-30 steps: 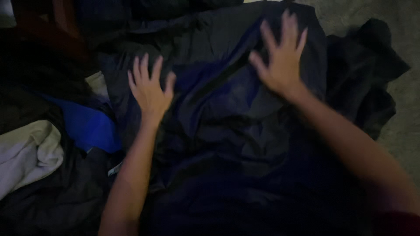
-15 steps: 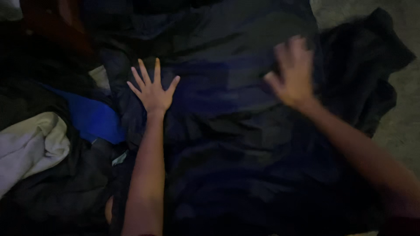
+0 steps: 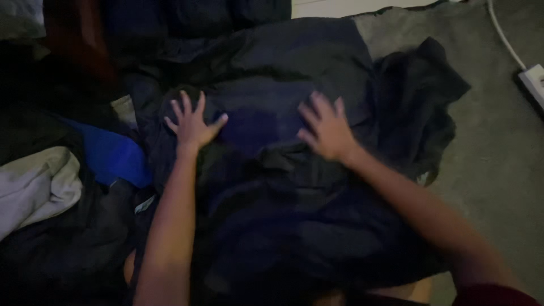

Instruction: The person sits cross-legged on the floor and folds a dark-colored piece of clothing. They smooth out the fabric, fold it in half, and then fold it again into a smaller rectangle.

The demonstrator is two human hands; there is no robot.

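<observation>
The dark navy garment (image 3: 283, 187) lies spread over the grey carpet (image 3: 498, 170), its top edge toward the far wall, a black garment (image 3: 419, 107) just beside it on the right. My right hand (image 3: 328, 130) has slid inward from the garment's right edge toward its middle, so the smoothing is nearly across. My left hand (image 3: 192, 126) stays flat near the left edge. Both hands' fingers are splayed wide, pressing cloth, gripping nothing.
</observation>
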